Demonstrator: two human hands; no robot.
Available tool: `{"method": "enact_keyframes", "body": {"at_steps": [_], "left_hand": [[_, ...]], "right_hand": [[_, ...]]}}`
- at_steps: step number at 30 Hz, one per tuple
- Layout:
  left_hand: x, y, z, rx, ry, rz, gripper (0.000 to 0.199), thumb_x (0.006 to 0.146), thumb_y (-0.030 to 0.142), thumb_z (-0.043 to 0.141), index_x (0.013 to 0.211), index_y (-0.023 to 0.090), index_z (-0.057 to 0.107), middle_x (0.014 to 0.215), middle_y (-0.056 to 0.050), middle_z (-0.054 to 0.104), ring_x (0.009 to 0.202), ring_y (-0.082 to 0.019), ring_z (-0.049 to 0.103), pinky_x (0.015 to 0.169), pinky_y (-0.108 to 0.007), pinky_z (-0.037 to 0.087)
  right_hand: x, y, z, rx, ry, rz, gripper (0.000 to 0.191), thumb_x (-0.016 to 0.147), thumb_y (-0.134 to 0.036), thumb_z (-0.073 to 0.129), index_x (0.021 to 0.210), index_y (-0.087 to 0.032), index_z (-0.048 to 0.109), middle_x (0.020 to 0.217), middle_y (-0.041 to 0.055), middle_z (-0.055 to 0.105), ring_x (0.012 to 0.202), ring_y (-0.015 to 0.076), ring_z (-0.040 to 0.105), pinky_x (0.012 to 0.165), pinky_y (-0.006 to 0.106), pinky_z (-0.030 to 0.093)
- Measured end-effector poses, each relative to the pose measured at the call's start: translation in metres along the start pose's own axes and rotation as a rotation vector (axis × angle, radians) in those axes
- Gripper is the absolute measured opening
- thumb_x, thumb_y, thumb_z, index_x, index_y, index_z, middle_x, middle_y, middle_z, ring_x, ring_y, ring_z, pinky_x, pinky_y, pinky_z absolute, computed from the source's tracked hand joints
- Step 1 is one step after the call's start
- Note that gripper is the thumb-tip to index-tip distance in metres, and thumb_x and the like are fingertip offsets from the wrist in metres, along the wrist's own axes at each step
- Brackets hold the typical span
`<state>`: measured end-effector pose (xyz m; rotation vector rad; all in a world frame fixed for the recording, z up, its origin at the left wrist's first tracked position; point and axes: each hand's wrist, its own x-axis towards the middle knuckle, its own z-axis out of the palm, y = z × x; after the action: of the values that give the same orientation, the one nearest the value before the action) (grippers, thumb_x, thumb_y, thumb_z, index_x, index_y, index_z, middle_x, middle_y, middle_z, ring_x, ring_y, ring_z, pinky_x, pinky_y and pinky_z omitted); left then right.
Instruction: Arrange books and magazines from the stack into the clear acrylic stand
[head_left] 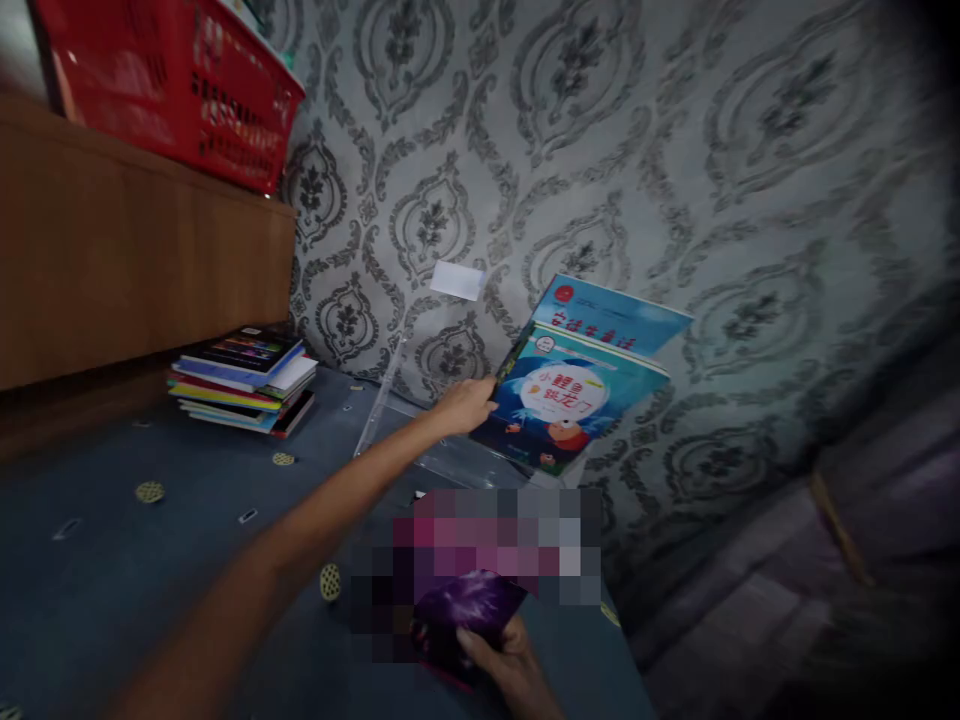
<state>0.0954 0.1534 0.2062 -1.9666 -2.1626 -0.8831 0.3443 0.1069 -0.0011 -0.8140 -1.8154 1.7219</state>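
1. Left hand (466, 405) pinched the left edge of the blue picture books (577, 400), tilted before the far wall (420, 130), right of centre.
2. Right hand (514, 655), near, gripped a purple item (472, 610) between thumb and fingers.
3. Work appeared part done: a book pile (240, 385) stood far left; held pieces remained apart from it.
4. Pixelation partly hid the purple item; its kind and the books' underside support could not be determined.

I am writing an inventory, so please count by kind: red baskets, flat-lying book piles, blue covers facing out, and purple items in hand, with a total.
Red basket: 1
Book pile: 1
Blue covers: 2 (front cover, rear cover)
Purple item in right hand: 1
Total: 5
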Motion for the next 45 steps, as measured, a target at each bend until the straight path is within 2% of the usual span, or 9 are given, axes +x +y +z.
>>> {"method": "enact_keyframes", "body": {"at_steps": [8,14,20,27,29,32,34,39,45], "left_hand": [[-0.005,-0.004,0.003,-0.061,0.042,0.053,0.031,0.097,0.022,0.053,0.126,0.013,0.056,0.124,-0.016,0.069,0.116,-0.027,0.065,0.098,-0.036,0.05],[-0.053,-0.021,0.014,-0.192,0.342,0.165,0.03,0.099,0.015,0.04,0.125,0.014,0.056,0.128,-0.013,0.065,0.122,-0.02,0.059,0.108,-0.033,0.045],[-0.131,-0.088,0.013,0.137,0.385,0.094,0.028,0.096,0.016,0.045,0.118,0.025,0.06,0.125,-0.008,0.067,0.123,-0.02,0.059,0.11,-0.035,0.046],[-0.188,-0.189,-0.067,0.375,0.51,-0.309,0.038,0.092,0.027,0.044,0.123,0.009,0.055,0.126,-0.024,0.06,0.127,-0.039,0.05,0.107,-0.059,0.04],[-0.191,-0.209,-0.087,0.463,0.457,-0.438,0.052,0.088,0.035,0.055,0.13,0.007,0.051,0.133,-0.027,0.056,0.13,-0.043,0.047,0.107,-0.059,0.038],[-0.189,-0.226,-0.102,0.653,0.164,-0.619,0.063,0.087,0.046,0.058,0.137,0.008,0.048,0.136,-0.026,0.056,0.129,-0.042,0.051,0.106,-0.052,0.041],[-0.184,-0.231,-0.108,0.697,0.06,-0.652,0.062,0.089,0.048,0.054,0.136,0.008,0.05,0.135,-0.026,0.059,0.126,-0.04,0.055,0.101,-0.048,0.044],[-0.174,-0.232,-0.122,0.69,-0.071,-0.683,0.051,0.094,0.042,0.044,0.133,0.014,0.061,0.127,-0.02,0.069,0.118,-0.039,0.063,0.093,-0.045,0.05],[-0.162,-0.226,-0.141,0.676,-0.082,-0.729,0.049,0.098,0.042,0.037,0.134,0.023,0.065,0.131,-0.015,0.069,0.119,-0.037,0.064,0.096,-0.047,0.051]], "right_hand": [[0.008,0.001,-0.002,-0.056,-0.052,0.014,0.05,0.06,-0.065,0.085,0.064,-0.018,0.07,0.058,0.0024,0.061,0.057,0.0167,0.053,0.058,0.03,0.044],[0.003,-0.021,0.003,-0.068,-0.108,-0.006,0.048,0.066,-0.063,0.082,0.063,-0.017,0.067,0.06,0.0008,0.06,0.061,0.0147,0.051,0.061,0.028,0.043],[0.004,-0.025,0.008,-0.063,-0.149,-0.012,0.054,0.066,-0.067,0.08,0.059,-0.016,0.062,0.056,-0.0011,0.055,0.056,0.0114,0.046,0.057,0.025,0.038],[0.004,-0.026,0.008,-0.034,-0.195,-0.028,0.052,0.07,-0.065,0.078,0.061,-0.016,0.059,0.058,-0.0027,0.051,0.058,0.0107,0.044,0.058,0.025,0.036],[0.005,-0.025,0.008,-0.028,-0.196,-0.044,0.052,0.07,-0.064,0.078,0.062,-0.016,0.059,0.059,-0.0025,0.052,0.058,0.0109,0.045,0.058,0.025,0.036],[0.006,-0.024,0.008,-0.02,-0.195,-0.06,0.053,0.07,-0.065,0.078,0.062,-0.016,0.06,0.06,-0.0022,0.053,0.058,0.0109,0.046,0.057,0.025,0.036],[0.006,-0.024,0.009,-0.014,-0.202,-0.061,0.053,0.07,-0.065,0.078,0.062,-0.016,0.06,0.059,-0.0024,0.053,0.058,0.0106,0.045,0.057,0.024,0.035],[0.007,-0.025,0.009,0.009,-0.225,-0.049,0.054,0.067,-0.066,0.08,0.063,-0.015,0.062,0.058,-0.0025,0.053,0.058,0.0108,0.046,0.058,0.024,0.037],[0.006,-0.027,0.009,0.003,-0.241,-0.072,0.052,0.071,-0.064,0.078,0.062,-0.016,0.061,0.059,-0.0026,0.052,0.059,0.0107,0.045,0.059,0.025,0.037]]}}
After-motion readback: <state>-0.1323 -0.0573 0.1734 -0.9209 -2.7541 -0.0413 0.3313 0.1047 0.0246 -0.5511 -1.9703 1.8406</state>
